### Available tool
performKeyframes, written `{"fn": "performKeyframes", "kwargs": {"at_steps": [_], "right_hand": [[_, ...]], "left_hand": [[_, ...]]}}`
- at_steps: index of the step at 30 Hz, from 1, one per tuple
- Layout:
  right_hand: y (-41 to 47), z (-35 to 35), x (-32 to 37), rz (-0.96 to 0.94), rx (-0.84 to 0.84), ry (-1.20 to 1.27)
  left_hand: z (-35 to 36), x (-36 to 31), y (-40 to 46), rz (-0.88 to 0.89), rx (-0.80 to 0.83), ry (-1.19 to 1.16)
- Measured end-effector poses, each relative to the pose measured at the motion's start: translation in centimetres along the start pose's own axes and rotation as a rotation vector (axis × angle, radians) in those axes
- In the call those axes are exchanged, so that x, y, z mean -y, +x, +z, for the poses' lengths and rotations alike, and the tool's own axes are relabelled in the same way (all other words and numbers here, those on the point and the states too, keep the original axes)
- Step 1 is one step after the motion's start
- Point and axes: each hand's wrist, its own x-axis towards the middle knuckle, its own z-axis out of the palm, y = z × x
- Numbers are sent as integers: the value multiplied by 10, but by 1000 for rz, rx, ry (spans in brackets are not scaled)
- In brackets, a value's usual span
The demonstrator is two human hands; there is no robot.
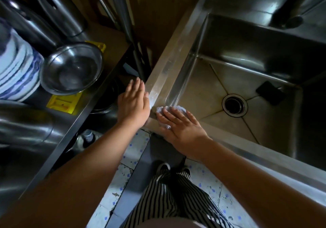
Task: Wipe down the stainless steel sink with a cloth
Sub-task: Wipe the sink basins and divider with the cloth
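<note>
Head view, looking down on the near left corner of a stainless steel sink point(178, 39). Right hand point(183, 128) lies flat, fingers straight and spread, pressing a small pale cloth point(173, 108) onto the rim at that corner; the cloth shows beyond the fingertips and under the palm edge, bunched, partly over the inner lip of the basin. Left hand point(133, 103) is flat as well, fingers extended and together, holding nothing, resting at the outer left edge of the rim just beside the cloth. Basin floor shows a round drain point(234, 105) near centre, with a dark flat rectangular object point(269, 93) lying beyond it toward the far right wall. On the steel shelf to the left: a steel bowl point(72, 67), touching a stack of blue-and-white dishes point(15, 69), over a yellow plastic item point(61, 102). Striped trousers point(174, 196) and tiled floor below.
</note>
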Motion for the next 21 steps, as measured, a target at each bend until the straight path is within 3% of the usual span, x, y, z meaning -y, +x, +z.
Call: {"fn": "performKeyframes", "kwargs": {"at_steps": [7, 13, 21], "right_hand": [[-2, 3, 8, 161, -31, 39], [-31, 8, -9, 134, -90, 36], [-80, 14, -46, 426, -158, -4]], "left_hand": [[-2, 0, -3, 87, -45, 22], [-2, -11, -23, 245, -27, 188], [19, -73, -39, 439, 65, 104]]}}
